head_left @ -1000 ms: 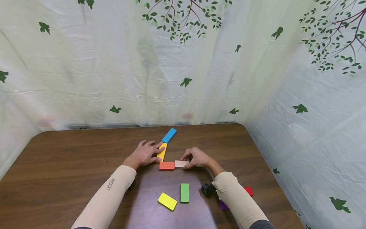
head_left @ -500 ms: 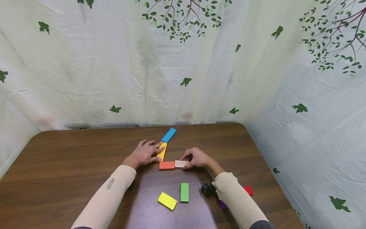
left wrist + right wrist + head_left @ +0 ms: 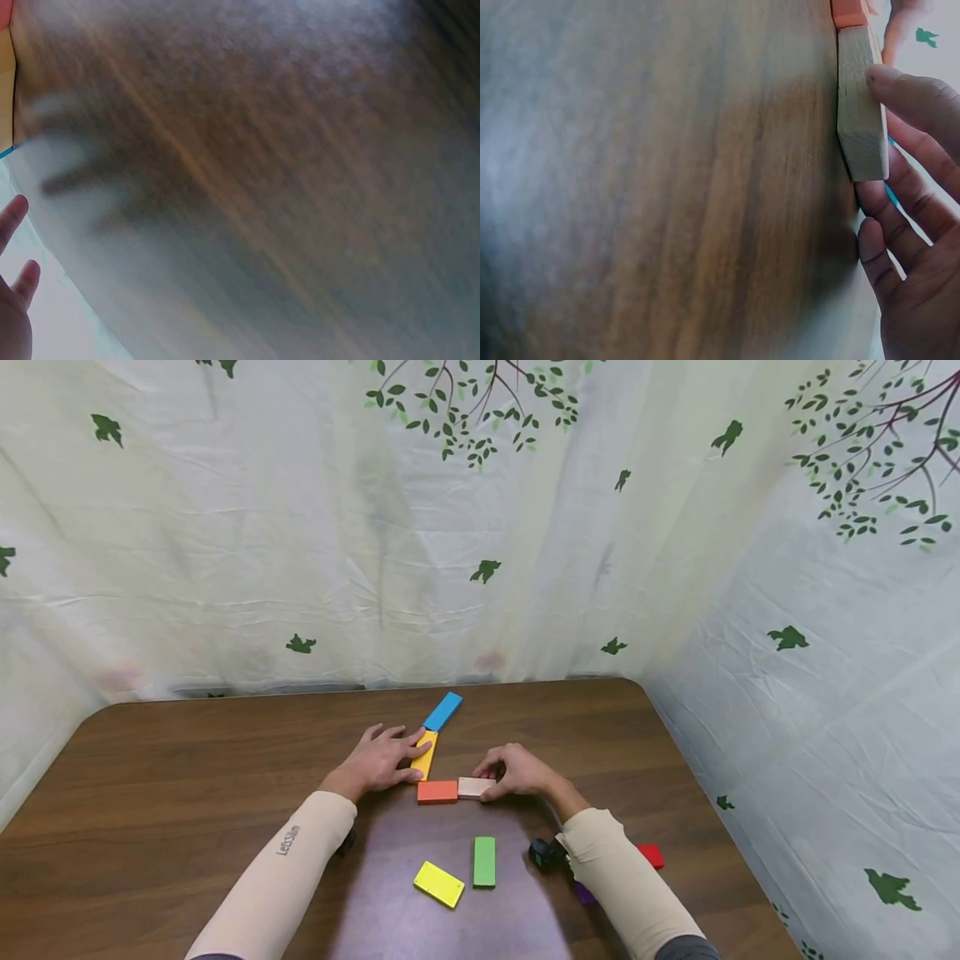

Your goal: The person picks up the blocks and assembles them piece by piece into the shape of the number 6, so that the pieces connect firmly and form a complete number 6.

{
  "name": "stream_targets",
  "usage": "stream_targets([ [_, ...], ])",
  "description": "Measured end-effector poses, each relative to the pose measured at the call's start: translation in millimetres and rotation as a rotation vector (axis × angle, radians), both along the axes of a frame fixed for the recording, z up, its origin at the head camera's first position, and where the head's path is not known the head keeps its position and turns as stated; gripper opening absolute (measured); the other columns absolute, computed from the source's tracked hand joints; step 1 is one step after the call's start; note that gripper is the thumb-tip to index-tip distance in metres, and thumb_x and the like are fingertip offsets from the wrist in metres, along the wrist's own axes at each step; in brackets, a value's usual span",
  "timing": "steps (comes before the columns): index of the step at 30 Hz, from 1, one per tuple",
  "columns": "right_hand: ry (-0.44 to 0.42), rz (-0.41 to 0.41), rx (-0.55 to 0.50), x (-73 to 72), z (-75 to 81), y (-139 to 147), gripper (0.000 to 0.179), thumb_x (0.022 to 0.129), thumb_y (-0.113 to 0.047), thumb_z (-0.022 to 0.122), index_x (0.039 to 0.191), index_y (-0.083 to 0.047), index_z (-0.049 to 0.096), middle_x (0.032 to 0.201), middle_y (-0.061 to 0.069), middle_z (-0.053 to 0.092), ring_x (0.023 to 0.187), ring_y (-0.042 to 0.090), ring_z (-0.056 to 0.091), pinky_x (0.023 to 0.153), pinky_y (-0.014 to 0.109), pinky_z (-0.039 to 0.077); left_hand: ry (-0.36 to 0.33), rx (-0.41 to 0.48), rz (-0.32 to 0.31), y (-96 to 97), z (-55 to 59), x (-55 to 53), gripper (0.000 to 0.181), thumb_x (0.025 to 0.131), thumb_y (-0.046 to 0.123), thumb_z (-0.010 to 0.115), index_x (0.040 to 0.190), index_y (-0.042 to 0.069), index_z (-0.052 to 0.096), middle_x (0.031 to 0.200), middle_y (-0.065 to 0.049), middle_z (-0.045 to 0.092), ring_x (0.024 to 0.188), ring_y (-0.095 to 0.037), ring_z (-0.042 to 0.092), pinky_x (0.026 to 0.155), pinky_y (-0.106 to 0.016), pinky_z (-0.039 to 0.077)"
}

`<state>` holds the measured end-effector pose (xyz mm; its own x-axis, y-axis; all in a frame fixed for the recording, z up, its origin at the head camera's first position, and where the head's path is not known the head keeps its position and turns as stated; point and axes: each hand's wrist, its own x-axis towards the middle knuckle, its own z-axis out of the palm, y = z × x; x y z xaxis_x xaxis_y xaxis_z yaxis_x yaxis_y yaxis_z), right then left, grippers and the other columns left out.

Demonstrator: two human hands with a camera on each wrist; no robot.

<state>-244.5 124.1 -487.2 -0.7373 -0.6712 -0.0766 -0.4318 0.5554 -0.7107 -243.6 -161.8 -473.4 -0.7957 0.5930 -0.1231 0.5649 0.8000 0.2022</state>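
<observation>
In the head view my left hand (image 3: pixel 378 762) rests at the left side of an amber-yellow block (image 3: pixel 425 756), its fingers spread and some fingertips touching the block. A blue block (image 3: pixel 443 712) adjoins the amber one's far end. At its near end lies an orange-red block (image 3: pixel 437 792). My right hand (image 3: pixel 517 774) pinches a plain wooden block (image 3: pixel 472 788), set end to end against the orange-red one. In the right wrist view the thumb lies on the top edge of the wooden block (image 3: pixel 862 105). The left wrist view shows only two of the left fingers (image 3: pixel 22 285).
Nearer me on the brown table (image 3: pixel 187 793) lie a green block (image 3: pixel 484 862) and a tilted bright yellow block (image 3: pixel 438 885). A red block (image 3: pixel 651 856) and a purple block (image 3: pixel 584 893) are partly hidden by the right forearm. White leaf-printed curtains (image 3: pixel 337 543) stand behind the table.
The head view has shifted very slightly. Both hands and all the blocks keep their places.
</observation>
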Motion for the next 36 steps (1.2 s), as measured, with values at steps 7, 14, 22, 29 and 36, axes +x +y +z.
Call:
stream_targets([
  [7,-0.001,0.007,-0.016,0.7,3.8,6,0.030,0.074,-0.018,0.085,0.101,-0.011,0.075,0.088,-0.005,0.064,0.077,0.011,0.058,0.068,0.023,0.049,0.009,0.003,-0.004,1.8,2.6,-0.6,0.059,0.092,0.043,0.062,0.143,0.017,0.049,0.152,-0.008,0.037,0.136,-0.042,0.034,0.108,-0.065,0.017],
  [14,-0.003,0.001,0.004,1.3,10.1,20,0.030,0.075,-0.019,0.084,0.102,-0.011,0.075,0.091,-0.005,0.065,0.080,0.012,0.058,0.072,0.023,0.049,0.009,0.003,-0.007,1.2,4.0,-1.0,0.059,0.091,0.043,0.062,0.143,0.017,0.048,0.152,-0.009,0.037,0.136,-0.043,0.034,0.108,-0.065,0.017],
  [22,0.011,0.031,-0.005,4.4,22.8,53,0.031,0.076,-0.014,0.083,0.103,-0.004,0.073,0.094,0.005,0.069,0.081,0.014,0.061,0.075,0.025,0.051,0.013,0.009,-0.011,1.5,3.2,-4.6,0.059,0.092,0.043,0.061,0.143,0.018,0.048,0.153,-0.009,0.036,0.136,-0.043,0.033,0.108,-0.066,0.016],
  [29,-0.020,0.014,-0.013,12.0,28.6,89,0.032,0.075,-0.012,0.083,0.103,-0.001,0.072,0.095,0.008,0.070,0.083,0.018,0.062,0.077,0.028,0.053,0.012,0.001,-0.010,2.3,2.8,-5.0,0.060,0.091,0.044,0.061,0.144,0.018,0.047,0.153,-0.009,0.036,0.136,-0.044,0.033,0.107,-0.066,0.016],
  [36,-0.073,0.001,-0.046,25.7,28.0,124,0.030,0.075,-0.009,0.082,0.101,0.002,0.072,0.094,0.013,0.069,0.083,0.024,0.061,0.077,0.034,0.053,-0.015,-0.003,-0.010,4.1,1.8,-3.0,0.060,0.092,0.044,0.061,0.143,0.017,0.047,0.153,-0.010,0.036,0.136,-0.044,0.033,0.108,-0.066,0.015],
])
